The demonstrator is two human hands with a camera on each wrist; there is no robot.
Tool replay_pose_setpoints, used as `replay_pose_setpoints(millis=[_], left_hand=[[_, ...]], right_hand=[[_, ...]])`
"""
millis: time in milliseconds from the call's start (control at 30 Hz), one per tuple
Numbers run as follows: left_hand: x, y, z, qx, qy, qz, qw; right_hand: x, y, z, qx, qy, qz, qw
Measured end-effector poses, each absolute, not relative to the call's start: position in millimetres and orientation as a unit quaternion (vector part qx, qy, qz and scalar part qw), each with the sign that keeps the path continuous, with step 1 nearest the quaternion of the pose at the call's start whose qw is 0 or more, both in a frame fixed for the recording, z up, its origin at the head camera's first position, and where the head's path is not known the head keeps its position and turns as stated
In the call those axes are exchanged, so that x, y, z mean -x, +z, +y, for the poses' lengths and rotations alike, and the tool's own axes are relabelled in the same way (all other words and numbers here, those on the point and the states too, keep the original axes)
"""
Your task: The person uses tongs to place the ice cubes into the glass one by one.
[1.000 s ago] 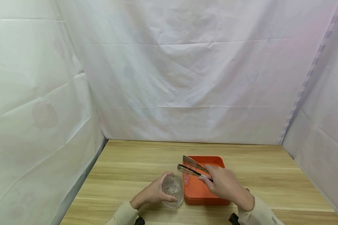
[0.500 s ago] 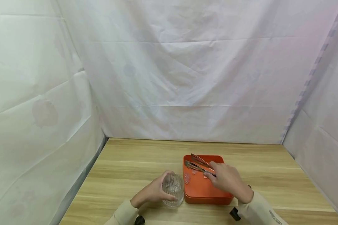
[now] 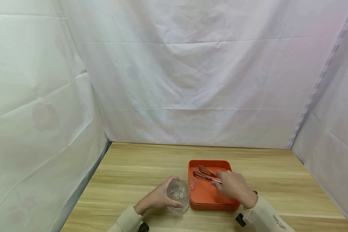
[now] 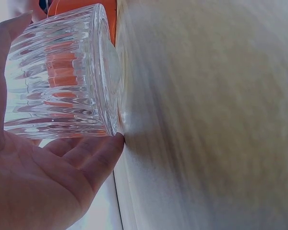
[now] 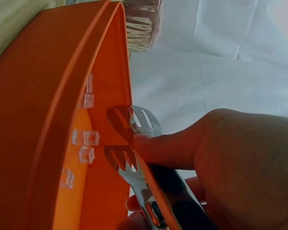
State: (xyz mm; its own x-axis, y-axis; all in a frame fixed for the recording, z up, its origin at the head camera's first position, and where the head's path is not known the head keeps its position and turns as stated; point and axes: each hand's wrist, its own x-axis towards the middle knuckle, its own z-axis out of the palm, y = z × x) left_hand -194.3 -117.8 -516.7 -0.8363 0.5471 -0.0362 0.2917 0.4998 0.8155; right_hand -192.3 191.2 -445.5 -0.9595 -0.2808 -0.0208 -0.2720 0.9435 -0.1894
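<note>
A clear ribbed glass (image 3: 178,197) stands on the table, and my left hand (image 3: 159,196) grips its side. In the left wrist view the thumb lies on one side of the glass (image 4: 67,81) and the fingers on the other, near its base. My right hand (image 3: 235,185) holds metal serving tongs (image 3: 204,175) by the handles. Their slotted ends (image 5: 125,165) are spread apart inside the orange tray (image 3: 214,207). Several clear, ice-like cubes (image 5: 85,138) lie on the tray floor near the tong ends, and nothing shows between the ends.
The tray stands just right of the glass, its raised walls around the cubes. Under both is a wood-grain table (image 3: 139,167). White cloth (image 3: 174,80) hangs behind the table and along both sides.
My right hand has brought the tongs rightward from over the tray's left edge and lowered them into the tray. The left hand and the glass have stayed put.
</note>
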Motion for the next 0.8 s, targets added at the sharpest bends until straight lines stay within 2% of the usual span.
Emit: replay_pose_setpoints(millis=[167, 567, 800], left_hand=[[194.4, -516.9, -118.0, -0.245, 0.436, 0.854, 0.143], [191.9, -516.7, -116.8, -0.24, 0.447, 0.849, 0.149], [194.1, -516.4, -117.6, -0.24, 0.442, 0.852, 0.149]], right_hand=[[194.4, -449.0, 190.1, 0.134, -0.089, 0.986, 0.048], [198.3, -462.7, 187.0, 0.124, -0.062, 0.989, 0.059], [200.4, -464.9, 185.7, 0.132, -0.056, 0.989, 0.034]])
